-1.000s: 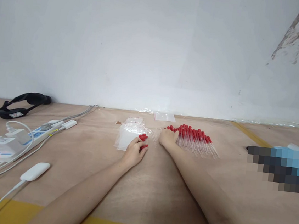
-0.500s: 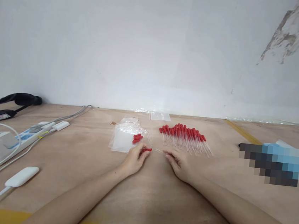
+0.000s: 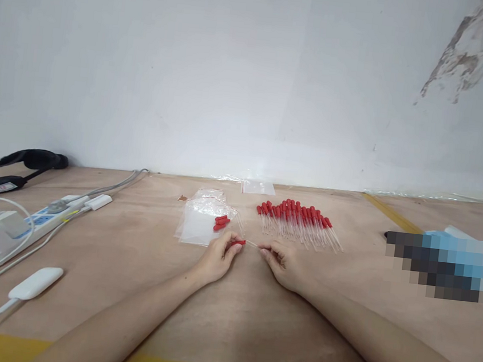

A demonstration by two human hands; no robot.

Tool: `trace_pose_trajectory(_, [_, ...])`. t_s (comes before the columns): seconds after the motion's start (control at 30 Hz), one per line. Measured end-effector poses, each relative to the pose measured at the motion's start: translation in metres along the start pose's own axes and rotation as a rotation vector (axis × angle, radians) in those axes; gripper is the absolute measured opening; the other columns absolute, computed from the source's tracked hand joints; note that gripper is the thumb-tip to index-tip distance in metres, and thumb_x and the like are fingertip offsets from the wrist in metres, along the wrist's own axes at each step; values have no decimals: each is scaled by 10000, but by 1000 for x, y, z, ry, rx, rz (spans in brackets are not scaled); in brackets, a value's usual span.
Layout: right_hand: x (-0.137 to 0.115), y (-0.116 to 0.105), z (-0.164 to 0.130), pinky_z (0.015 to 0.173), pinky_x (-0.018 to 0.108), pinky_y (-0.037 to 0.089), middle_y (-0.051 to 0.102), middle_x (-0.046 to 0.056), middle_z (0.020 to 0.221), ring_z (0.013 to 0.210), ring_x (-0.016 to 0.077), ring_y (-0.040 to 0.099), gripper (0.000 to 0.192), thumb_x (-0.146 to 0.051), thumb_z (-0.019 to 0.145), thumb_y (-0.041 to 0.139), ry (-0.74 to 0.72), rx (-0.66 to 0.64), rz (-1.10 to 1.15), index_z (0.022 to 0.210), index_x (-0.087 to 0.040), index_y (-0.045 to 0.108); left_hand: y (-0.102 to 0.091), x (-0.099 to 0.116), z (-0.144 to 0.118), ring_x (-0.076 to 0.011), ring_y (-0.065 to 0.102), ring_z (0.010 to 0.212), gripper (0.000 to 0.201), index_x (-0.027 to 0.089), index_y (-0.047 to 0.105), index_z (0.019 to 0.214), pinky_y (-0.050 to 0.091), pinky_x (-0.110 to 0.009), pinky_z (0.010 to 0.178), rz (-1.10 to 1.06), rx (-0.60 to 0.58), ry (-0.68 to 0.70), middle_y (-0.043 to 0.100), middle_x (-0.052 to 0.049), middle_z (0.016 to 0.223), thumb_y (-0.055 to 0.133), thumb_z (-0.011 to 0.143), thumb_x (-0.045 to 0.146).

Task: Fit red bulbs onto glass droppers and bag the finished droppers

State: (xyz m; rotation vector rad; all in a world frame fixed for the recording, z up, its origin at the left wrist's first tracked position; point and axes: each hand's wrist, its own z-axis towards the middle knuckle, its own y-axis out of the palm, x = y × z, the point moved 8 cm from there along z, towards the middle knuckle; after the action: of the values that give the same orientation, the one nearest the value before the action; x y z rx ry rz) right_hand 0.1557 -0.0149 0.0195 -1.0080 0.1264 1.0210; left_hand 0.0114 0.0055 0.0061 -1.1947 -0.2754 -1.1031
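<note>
Between the thumb and fingers of my left hand [image 3: 219, 257] a red rubber dropper bulb [image 3: 239, 242] is pinched, its open end facing right. My right hand [image 3: 280, 261] is closed on a thin clear glass dropper tube [image 3: 251, 244], whose left end meets the mouth of the bulb. How deep the tube sits in the bulb is too small to tell. Just beyond my left hand, several loose red bulbs [image 3: 221, 222] lie on clear plastic bags [image 3: 196, 222]. Past my right hand is a row of droppers [image 3: 298, 218] with red bulbs on clear tubes.
At the left are a power strip [image 3: 43, 219] with cables, a white charging case [image 3: 36, 283] and a black headband-like device [image 3: 18, 169]. A small bag [image 3: 258, 188] lies by the wall. On the right, a blue mask [image 3: 438, 239] lies beside a pixelated dark object [image 3: 431, 269].
My right hand has moved left with the glass tube, closing the gap so that the tube's end reaches the red bulb. My left hand has stayed in place.
</note>
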Motion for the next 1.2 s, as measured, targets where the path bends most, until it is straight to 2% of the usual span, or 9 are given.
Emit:
trace_pose_trajectory(0.2, [3,6,-1,673,286,410,625,26,758,674,134,540,227,-306,840,432,23,-59,15,885,-215,635,2,-7,0,-141,573,683,153,163,549,884,446,-245,627,-37,3,-19,619,-20,756,482,816,282])
trace_pose_trajectory(0.33, [4,7,-2,747,325,358,631,12,724,682,139,542,198,-327,824,475,10,-69,-61,840,-232,648,3,-7,-2,-127,555,629,171,160,589,834,438,-223,586,-29,-16,-24,614,-6,689,491,811,298])
trace_pose_trajectory(0.67, [-6,4,-2,713,309,243,651,-3,798,649,111,520,227,-291,854,434,-150,-149,-278,916,-283,652,9,3,-7,-111,526,597,168,170,620,803,399,-198,559,50,-123,33,620,6,678,500,810,287])
trace_pose_trajectory(0.97, [-17,11,-2,706,315,229,637,8,739,589,109,470,254,-264,861,384,-147,-146,-333,829,-216,631,8,14,-11,-135,545,642,199,173,602,843,415,-226,602,205,-94,118,632,-23,729,465,831,317])
trace_pose_trajectory(1.2, [-13,22,-2,680,305,234,623,17,690,577,112,459,282,-271,871,356,-145,-172,-339,777,-197,611,10,17,-13,-140,551,666,207,173,601,864,425,-237,624,207,-109,163,626,-33,750,448,839,311])
